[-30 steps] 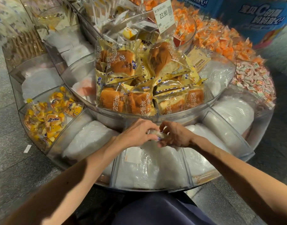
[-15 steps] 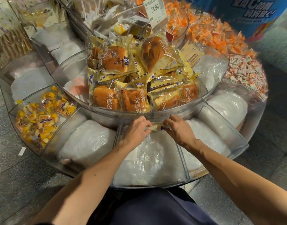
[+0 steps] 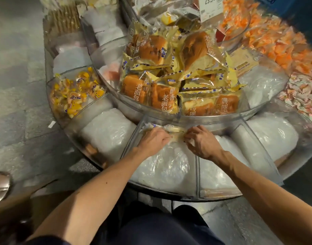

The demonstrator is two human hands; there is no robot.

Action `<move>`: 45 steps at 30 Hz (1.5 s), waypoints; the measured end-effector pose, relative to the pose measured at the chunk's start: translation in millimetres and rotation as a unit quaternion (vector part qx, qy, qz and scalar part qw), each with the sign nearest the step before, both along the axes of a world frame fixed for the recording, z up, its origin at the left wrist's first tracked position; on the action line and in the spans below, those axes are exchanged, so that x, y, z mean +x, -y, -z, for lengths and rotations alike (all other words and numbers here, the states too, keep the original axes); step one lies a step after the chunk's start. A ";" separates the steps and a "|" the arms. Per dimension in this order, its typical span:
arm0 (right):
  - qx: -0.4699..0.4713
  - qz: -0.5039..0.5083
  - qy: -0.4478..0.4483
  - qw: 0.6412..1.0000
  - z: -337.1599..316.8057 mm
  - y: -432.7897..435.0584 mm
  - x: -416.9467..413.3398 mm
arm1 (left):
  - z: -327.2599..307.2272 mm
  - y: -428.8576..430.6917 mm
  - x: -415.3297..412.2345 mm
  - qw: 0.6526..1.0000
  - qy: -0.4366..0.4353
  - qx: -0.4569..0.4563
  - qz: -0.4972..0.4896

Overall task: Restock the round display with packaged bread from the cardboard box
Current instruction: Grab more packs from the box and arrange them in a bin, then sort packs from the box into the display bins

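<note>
Both hands are on one bread pack (image 3: 175,129), at the far end of a wedge compartment (image 3: 132,138) in the lower ring of the round display (image 3: 169,190).

Left hand (image 3: 154,141): fingers curled down over the pack's left half, knuckles toward us.
Right hand (image 3: 203,145): fingers bent, tips pinching the pack's right end.

The relation that matters: the pack lies crosswise, its long axis running from one set of fingertips to the other. It sits just beyond the fingertips and partly under them, touching or almost touching the curved inner wall (image 3: 213,121) that carries the upper tier. We cannot tell whether it rests fully on the white padding bag (image 3: 165,167) beneath the palms or is held just above it. A blue-and-white printed corner sticks out past the left fingers on their outer side. The right end is hidden under the right fingertips.

Both hands are equally near, and the left covers more of the pack. We judge the step to be seating this pack along the wall. The coming move is likely a release, with the fingers drawn back toward the wrists and the axis left as it lies. Room for further packs lies on the wrist side of the fingers, over the padding. Stacked loaves (image 3: 162,96) fill the tier above and beyond the fingertips. We do not make out the cardboard box.
</note>
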State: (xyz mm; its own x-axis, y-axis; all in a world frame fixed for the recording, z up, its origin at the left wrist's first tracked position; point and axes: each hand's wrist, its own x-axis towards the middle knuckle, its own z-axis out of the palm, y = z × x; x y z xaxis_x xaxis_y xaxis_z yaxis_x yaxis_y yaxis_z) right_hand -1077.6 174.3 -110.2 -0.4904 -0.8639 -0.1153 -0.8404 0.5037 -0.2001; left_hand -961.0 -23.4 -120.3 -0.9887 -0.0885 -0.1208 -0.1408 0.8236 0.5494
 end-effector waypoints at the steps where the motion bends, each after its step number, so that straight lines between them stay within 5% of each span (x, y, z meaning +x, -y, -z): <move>1: -0.010 -0.005 0.001 1.000 -7.5 1.2 -1.1 | -7.2 2.1 5.2 0.999 0.002 0.022 -0.043; 5: -0.173 -0.034 -0.051 0.983 -41.2 26.8 15.8 | -51.7 25.4 52.5 0.968 -0.038 0.074 -0.235; 11: -0.192 -0.212 0.135 0.949 -40.7 130.6 147.0 | -87.7 52.5 219.8 0.850 -0.093 0.080 -0.512; 14: -0.128 -0.318 0.195 0.919 -27.3 177.1 241.1 | -77.3 48.9 338.6 0.768 -0.075 0.038 -0.635; 19: -0.004 -0.427 0.212 0.879 3.2 245.1 376.0 | -6.0 32.9 488.2 0.642 0.012 0.099 -0.761; 23: 0.084 -0.484 0.188 0.851 44.1 305.0 461.0 | 58.6 43.6 559.1 0.525 0.036 0.208 -0.825; 27: 0.200 -0.466 0.157 0.848 89.4 359.2 514.3 | 119.3 64.2 584.2 0.448 0.028 0.289 -0.845; 31: 0.302 -0.415 0.140 0.847 144.6 387.3 538.8 | 148.0 94.1 575.6 0.386 0.003 0.330 -0.862; 36: 0.354 -0.375 0.121 0.849 181.3 395.2 568.0 | 157.3 117.2 580.8 0.335 -0.033 0.198 -0.921; 40: 0.339 -0.359 0.071 0.867 196.8 394.9 576.6 | 163.8 135.3 602.7 0.270 -0.048 0.257 -0.927; 45: 0.353 -0.380 0.042 0.854 200.6 397.2 576.9 | 175.5 141.8 619.6 0.287 -0.005 0.284 -0.915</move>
State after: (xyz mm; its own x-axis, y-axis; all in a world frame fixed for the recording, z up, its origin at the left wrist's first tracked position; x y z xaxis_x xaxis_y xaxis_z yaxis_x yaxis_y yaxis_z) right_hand -500.8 -222.9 -310.9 0.2156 -0.6295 -0.7465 -0.9761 -0.1607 -0.1464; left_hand -341.4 -165.2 -295.9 0.6495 -0.4289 -0.6278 -0.0481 -0.8472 0.5291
